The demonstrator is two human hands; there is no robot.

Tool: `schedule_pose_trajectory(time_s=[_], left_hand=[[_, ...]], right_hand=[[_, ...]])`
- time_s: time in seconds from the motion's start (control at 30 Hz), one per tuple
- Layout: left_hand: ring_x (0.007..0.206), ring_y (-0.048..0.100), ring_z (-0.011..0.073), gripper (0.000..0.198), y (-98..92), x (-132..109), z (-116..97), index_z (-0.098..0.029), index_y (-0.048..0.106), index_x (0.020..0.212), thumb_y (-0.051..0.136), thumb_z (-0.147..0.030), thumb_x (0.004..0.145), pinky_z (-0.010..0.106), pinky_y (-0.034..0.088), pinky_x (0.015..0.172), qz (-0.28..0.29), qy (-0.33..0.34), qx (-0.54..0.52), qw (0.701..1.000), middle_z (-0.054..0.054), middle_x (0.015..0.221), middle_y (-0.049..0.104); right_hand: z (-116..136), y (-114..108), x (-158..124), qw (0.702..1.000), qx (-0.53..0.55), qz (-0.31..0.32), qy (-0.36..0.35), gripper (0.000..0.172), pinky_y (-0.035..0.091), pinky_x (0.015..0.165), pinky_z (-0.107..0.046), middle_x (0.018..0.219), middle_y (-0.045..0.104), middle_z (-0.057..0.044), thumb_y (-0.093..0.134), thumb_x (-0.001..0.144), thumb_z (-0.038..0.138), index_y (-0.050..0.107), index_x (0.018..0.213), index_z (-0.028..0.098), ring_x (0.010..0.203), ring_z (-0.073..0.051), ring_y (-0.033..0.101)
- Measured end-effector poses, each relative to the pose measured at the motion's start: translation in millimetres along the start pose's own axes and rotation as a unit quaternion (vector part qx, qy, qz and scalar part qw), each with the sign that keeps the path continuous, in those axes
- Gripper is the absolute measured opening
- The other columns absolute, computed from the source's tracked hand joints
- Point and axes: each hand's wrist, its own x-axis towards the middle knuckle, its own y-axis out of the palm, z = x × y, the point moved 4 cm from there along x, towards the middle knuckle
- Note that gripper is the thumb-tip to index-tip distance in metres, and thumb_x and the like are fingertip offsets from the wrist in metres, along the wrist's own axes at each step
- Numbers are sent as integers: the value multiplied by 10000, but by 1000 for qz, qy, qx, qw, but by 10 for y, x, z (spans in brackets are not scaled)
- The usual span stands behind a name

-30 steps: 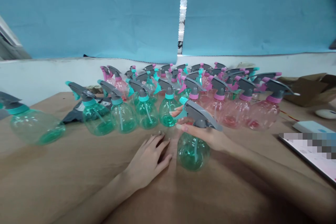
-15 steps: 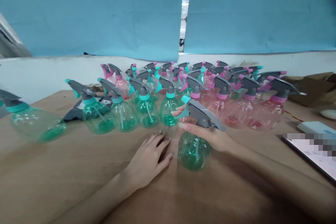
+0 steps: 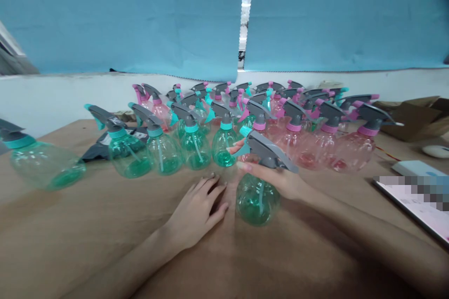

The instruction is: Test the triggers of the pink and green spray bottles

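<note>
My right hand (image 3: 271, 178) is wrapped around the neck of a green spray bottle (image 3: 257, 205) with a grey head and a turquoise nozzle and trigger. A thin tube shows inside its clear round body. To the left of that bottle, my left hand (image 3: 198, 210) lies on the wooden table (image 3: 115, 238), fingers apart, with nothing in it. Just beyond my hands stands another green spray bottle (image 3: 225, 147), its nozzle pointing left. Where the fingers of my right hand close behind the neck is partly hidden.
Several green bottles (image 3: 164, 154) stand to the left, several pink ones (image 3: 322, 149) to the right, with more behind. A black bag (image 3: 101, 149) lies at left. At right are a tablet-like device (image 3: 414, 201), a white box (image 3: 417, 168), a mouse (image 3: 435, 151) and a cardboard box (image 3: 407, 119).
The whole view has shifted slightly. My hands and the spray bottle in my right hand keep the same pose, with no visible movement between them.
</note>
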Motion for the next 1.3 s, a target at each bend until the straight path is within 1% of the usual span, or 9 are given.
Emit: schedule_pose_trajectory(time_s=[0.1,0.2,0.3,0.43,0.5,0.77,0.9,1.13,1.3], left_hand=[[1218,408,264,395,-2,3,-2,-152,478,1256,445,-353,917,427,332,1002,2,1,0,1000,116,1308,480],[1220,407,260,396,0,4,-3,-161,471,1265,439,-353,920,425,328,1006,2,1,1,1000,108,1304,484],[1215,412,265,394,2,3,-3,-148,485,1252,450,-350,916,422,329,1005,1,-3,-1,1000,115,1300,486],[1211,413,269,397,-2,4,-10,-142,489,1249,454,-353,914,424,331,1003,5,-2,-1,1000,121,1303,481],[1211,411,267,396,-7,4,-13,-146,488,1251,453,-353,915,423,332,1002,6,-2,1,1000,120,1303,478],[1210,408,265,398,-2,5,-5,-142,483,1249,437,-365,923,420,330,1001,8,1,0,1000,122,1298,480],[1210,413,267,392,6,2,-2,-154,482,1251,437,-362,922,428,328,1002,8,-2,0,1000,118,1296,484],[1209,412,263,392,-3,2,-10,-154,483,1252,439,-358,921,427,335,999,6,-1,-1,1000,117,1296,481],[1204,413,268,392,-12,9,-16,-131,494,1240,446,-352,919,424,342,994,6,-3,-2,1000,128,1287,486]], right_hand=[[16,-7,-2,1000,-10,-1,11,274,483,818,-364,1062,607,-12,619,786,354,569,1045,280,842,-167,585],[17,-5,-4,1000,-13,0,19,272,489,797,-363,1026,617,-15,612,789,358,568,1045,278,794,-159,585],[8,6,-3,1000,3,2,10,274,486,806,-359,1062,602,-14,614,791,337,554,1052,278,789,-147,578],[-6,16,1,999,36,4,-4,301,481,835,-346,1103,583,-15,617,794,308,530,1081,281,984,-175,565],[-7,13,4,999,37,5,-8,310,481,838,-343,1111,584,-18,618,794,300,526,1089,277,1033,-183,554],[-28,7,-6,999,37,5,15,280,490,834,-355,1100,589,-24,619,790,306,543,1056,266,991,-185,574],[-30,6,-7,999,35,6,9,295,488,835,-348,1109,587,-19,618,789,295,537,1072,276,1031,-190,561],[-29,4,-2,999,37,7,1,279,476,835,-343,1111,585,-17,617,786,257,547,1056,272,1009,-182,561],[-20,11,-8,999,35,1,21,233,479,760,-328,1043,595,-9,610,792,320,555,1012,271,858,-159,589]])
